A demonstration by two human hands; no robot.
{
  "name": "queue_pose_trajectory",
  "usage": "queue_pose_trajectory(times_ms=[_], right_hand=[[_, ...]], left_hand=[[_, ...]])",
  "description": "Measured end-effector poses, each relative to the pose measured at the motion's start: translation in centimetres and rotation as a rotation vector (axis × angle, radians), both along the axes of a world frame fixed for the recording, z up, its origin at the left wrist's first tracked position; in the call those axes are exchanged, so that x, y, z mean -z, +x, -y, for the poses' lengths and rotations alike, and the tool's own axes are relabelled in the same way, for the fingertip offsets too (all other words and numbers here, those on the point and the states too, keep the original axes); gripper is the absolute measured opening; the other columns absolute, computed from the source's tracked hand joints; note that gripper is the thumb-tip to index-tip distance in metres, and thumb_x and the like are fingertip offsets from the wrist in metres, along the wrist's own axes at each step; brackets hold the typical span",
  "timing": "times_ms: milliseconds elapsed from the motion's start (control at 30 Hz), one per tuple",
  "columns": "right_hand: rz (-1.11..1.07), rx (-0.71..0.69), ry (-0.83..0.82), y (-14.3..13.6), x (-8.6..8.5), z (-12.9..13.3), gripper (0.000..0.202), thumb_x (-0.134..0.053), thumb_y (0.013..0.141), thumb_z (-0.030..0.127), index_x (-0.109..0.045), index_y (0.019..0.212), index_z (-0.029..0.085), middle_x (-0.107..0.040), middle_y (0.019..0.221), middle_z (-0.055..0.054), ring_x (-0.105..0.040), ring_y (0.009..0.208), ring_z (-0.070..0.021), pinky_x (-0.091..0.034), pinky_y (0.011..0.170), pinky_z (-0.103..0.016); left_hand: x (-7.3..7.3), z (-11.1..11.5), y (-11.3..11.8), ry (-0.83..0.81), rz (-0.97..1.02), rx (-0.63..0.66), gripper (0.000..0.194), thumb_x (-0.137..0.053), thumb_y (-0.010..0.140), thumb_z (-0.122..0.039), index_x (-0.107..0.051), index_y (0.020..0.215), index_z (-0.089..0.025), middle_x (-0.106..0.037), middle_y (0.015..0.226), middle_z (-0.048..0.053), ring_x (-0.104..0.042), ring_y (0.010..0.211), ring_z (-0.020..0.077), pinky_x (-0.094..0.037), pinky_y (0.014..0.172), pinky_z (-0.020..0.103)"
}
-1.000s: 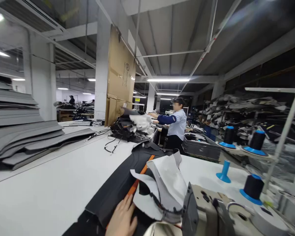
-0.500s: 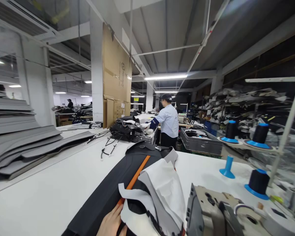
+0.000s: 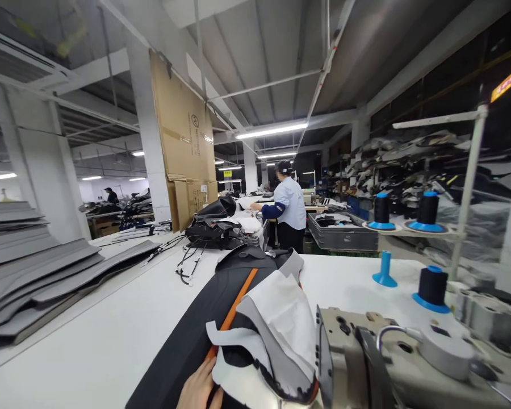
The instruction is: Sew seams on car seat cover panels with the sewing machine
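A long black fabric piece (image 3: 183, 329) with an orange strip (image 3: 239, 301) lies across the white table. White and grey fabric layers (image 3: 281, 318) are bunched on its right side, beside the sewing machine (image 3: 344, 352). At the bottom edge, my left hand (image 3: 199, 386) rests on the black fabric at the near end of the orange strip. Its fingers lie close together, and the thumb is partly cut off by the frame. My right hand is not in view.
Stacked grey panels (image 3: 55, 278) lie at left. Black fabric pieces (image 3: 215, 224) are heaped ahead, near a standing person (image 3: 290, 204). Thread cones (image 3: 432, 287), a blue spool (image 3: 384, 270) and a thread stand (image 3: 468, 187) are at right. A grey crate (image 3: 343, 234) stands beyond the table.
The view has tilted and shifted a little, moving the sewing machine left in the frame. The person ahead has stretched an arm out over the work. My left hand stays on the fabric.
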State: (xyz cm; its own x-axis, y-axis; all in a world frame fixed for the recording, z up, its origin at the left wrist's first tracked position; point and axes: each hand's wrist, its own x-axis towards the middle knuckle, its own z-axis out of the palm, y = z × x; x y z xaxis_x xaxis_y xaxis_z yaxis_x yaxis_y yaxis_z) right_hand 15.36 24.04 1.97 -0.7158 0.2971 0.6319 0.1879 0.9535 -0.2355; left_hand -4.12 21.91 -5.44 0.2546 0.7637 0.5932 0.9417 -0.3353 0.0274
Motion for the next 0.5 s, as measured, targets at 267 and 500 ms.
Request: queue_pose_trajectory(times_ms=[267, 500], right_hand=[[-0.104, 0.05, -0.059, -0.5, -1.2, 2.1, 0.047, -0.049, 0.085, 0.024, -0.048, 0.132, 0.022, -0.065, 0.113, -0.011, -0.063, 0.098, -0.0194, -0.056, 0.072, -0.027], [0.019, -0.016, -0.083, 2.4, -1.7, 3.2, 0.062, -0.065, 0.072, 0.036, -0.047, 0.131, 0.043, -0.053, 0.13, 0.001, -0.056, 0.112, -0.0263, -0.056, 0.077, -0.038]], left_hand=[[-2.9, 1.9, 0.7, -0.245, 0.141, 0.0, 0.037, -0.043, 0.091, -0.037, -0.062, 0.121, -0.028, -0.058, 0.127, 0.006, -0.056, 0.115, 0.0241, -0.049, 0.095, 0.035], [-4.3, 2.7, 2.4, -0.232, 0.23, -0.043, 0.035, -0.043, 0.088, -0.035, -0.066, 0.114, -0.028, -0.062, 0.122, 0.004, -0.058, 0.112, 0.0225, -0.047, 0.097, 0.036]])
